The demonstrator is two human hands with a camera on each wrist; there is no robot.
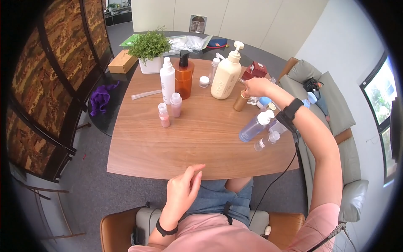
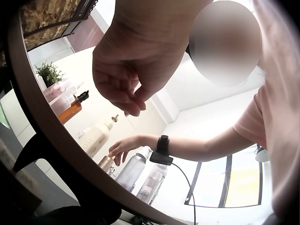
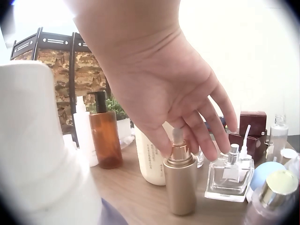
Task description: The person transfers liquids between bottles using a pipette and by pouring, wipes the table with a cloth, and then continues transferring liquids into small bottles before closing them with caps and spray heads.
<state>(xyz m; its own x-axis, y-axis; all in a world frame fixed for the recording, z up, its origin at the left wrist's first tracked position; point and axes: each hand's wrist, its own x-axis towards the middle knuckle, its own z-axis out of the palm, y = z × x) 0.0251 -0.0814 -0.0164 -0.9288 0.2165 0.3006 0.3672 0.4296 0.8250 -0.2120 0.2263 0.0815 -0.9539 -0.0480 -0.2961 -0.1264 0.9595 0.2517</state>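
Note:
My right hand is at the top of a small gold pump bottle on the wooden table. In the right wrist view, the thumb and index finger pinch the bottle's neck, and the other fingers spread out beside it. Just behind it stands a large cream pump bottle. A clear glass perfume bottle is close on its right. My left hand hovers by the table's near edge, fingers loosely bent and holding nothing.
Nearer me on the right are a bluish pump bottle and a small clear bottle. Amber and white bottles stand left, behind two small pink bottles. A potted plant and dark red boxes sit farther back.

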